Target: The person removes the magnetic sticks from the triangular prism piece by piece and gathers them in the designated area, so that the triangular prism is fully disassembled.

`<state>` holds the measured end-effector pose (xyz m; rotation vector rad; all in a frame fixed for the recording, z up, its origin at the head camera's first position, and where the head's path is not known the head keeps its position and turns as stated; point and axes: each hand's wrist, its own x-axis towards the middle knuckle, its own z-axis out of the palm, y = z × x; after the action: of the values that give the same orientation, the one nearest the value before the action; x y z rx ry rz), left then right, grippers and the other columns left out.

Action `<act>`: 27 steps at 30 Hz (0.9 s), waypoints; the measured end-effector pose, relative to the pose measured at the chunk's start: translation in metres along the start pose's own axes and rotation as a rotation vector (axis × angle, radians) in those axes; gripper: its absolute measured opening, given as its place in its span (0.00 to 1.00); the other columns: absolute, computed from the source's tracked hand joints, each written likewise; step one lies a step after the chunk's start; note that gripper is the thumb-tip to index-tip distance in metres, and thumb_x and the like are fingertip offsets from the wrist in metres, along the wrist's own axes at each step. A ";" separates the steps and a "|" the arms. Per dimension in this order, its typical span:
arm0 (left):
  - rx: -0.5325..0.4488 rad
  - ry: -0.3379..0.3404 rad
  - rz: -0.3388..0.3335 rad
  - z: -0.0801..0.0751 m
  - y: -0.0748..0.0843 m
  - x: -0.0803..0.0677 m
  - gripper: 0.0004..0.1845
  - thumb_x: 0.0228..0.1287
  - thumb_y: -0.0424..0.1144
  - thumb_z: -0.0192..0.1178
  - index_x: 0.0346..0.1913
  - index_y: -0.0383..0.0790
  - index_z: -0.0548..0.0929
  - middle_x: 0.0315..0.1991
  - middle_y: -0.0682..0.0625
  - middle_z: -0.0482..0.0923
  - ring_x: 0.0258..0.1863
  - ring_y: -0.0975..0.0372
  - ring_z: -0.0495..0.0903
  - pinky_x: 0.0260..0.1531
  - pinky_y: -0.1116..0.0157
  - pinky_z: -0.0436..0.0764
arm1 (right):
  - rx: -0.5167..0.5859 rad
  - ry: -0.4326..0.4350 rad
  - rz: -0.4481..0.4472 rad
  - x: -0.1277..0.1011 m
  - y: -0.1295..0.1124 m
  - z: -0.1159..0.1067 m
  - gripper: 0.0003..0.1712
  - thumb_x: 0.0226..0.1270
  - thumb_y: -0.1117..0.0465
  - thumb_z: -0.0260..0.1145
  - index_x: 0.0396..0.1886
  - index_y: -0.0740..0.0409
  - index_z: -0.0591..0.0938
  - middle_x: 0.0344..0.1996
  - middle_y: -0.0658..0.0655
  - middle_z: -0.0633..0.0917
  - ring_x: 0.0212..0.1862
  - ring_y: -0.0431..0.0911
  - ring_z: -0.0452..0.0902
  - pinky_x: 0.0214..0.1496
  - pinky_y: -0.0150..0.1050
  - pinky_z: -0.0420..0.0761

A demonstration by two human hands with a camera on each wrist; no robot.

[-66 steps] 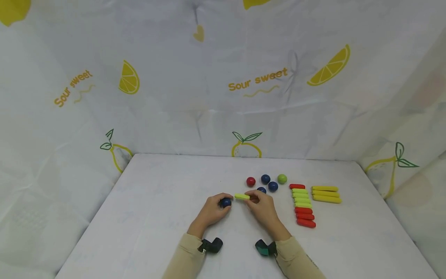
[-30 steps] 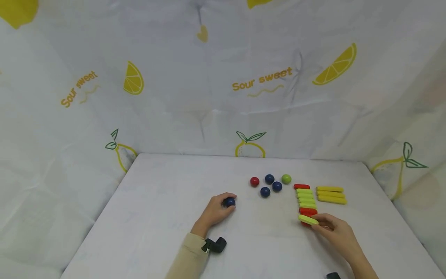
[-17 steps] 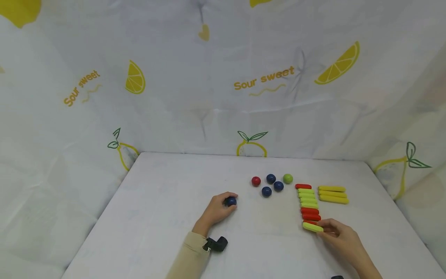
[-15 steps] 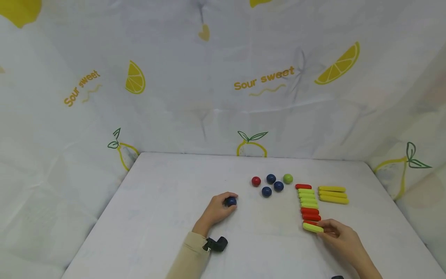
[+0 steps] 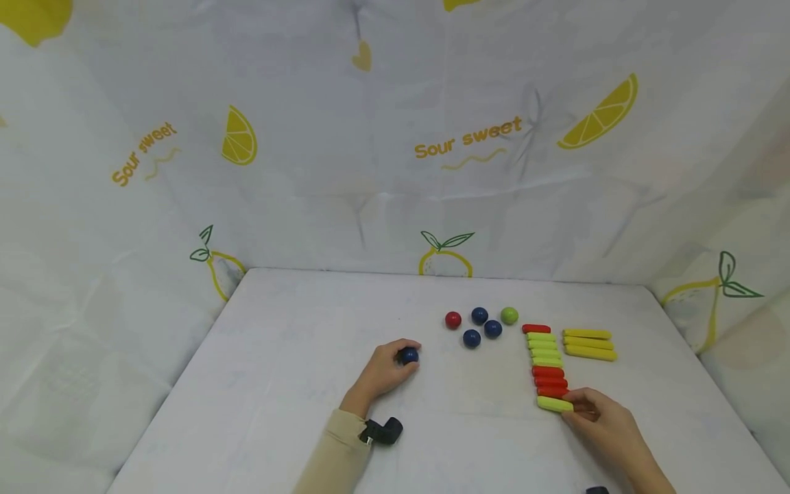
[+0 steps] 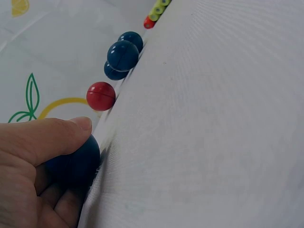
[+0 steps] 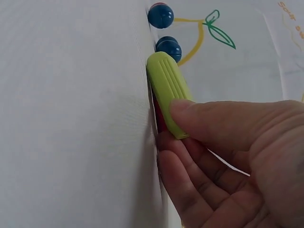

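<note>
My left hand (image 5: 379, 372) grips a dark blue ball (image 5: 410, 355) on the white table; in the left wrist view the thumb lies over the ball (image 6: 76, 164). My right hand (image 5: 605, 424) pinches one end of a yellow-green ridged stick (image 5: 553, 404) between thumb and fingers. This stick lies at the near end of a column of sticks, beside a red stick (image 5: 552, 392). Further up the column come more red sticks, several yellow-green sticks (image 5: 543, 346) and one red stick (image 5: 536, 328) at the far end. The right wrist view shows the pinched stick (image 7: 167, 90) up close.
Three yellow sticks (image 5: 589, 343) lie right of the column. Beyond my left hand sit a red ball (image 5: 453, 320), three dark blue balls (image 5: 472, 338) and a green ball (image 5: 509, 315). A lemon-printed white cloth (image 5: 321, 206) hangs behind the table.
My right hand has carried the yellow-green stick from beside my left hand rightward to the column's near end, lowering it below the last red stick. My left hand stays on the dark blue ball.
</note>
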<state>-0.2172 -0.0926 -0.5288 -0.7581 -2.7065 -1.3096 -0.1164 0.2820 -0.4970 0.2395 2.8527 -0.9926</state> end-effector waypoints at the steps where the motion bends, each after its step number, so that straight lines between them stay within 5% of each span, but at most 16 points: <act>1: 0.000 0.000 0.001 0.000 0.000 0.000 0.17 0.57 0.40 0.60 0.50 0.45 0.77 0.50 0.52 0.78 0.54 0.62 0.74 0.54 0.63 0.74 | -0.008 0.007 0.001 0.000 0.000 0.000 0.24 0.50 0.54 0.69 0.44 0.63 0.76 0.36 0.56 0.81 0.35 0.45 0.78 0.34 0.37 0.82; 12: 0.018 0.005 0.034 0.001 -0.001 0.000 0.17 0.57 0.41 0.59 0.51 0.46 0.77 0.50 0.50 0.78 0.53 0.60 0.74 0.53 0.62 0.75 | -0.065 0.050 0.031 0.005 0.004 0.002 0.24 0.49 0.58 0.70 0.43 0.65 0.73 0.33 0.57 0.79 0.33 0.45 0.75 0.34 0.41 0.81; 27: -0.003 0.033 -0.023 0.002 -0.002 0.005 0.18 0.56 0.42 0.61 0.50 0.47 0.77 0.50 0.51 0.77 0.53 0.61 0.74 0.53 0.63 0.74 | -0.096 0.117 -0.095 -0.001 -0.011 -0.002 0.26 0.52 0.53 0.67 0.46 0.64 0.72 0.41 0.61 0.78 0.42 0.53 0.74 0.43 0.51 0.78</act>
<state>-0.2217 -0.0898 -0.5306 -0.7011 -2.6959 -1.3194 -0.1172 0.2745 -0.4879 0.1593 3.0346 -0.8818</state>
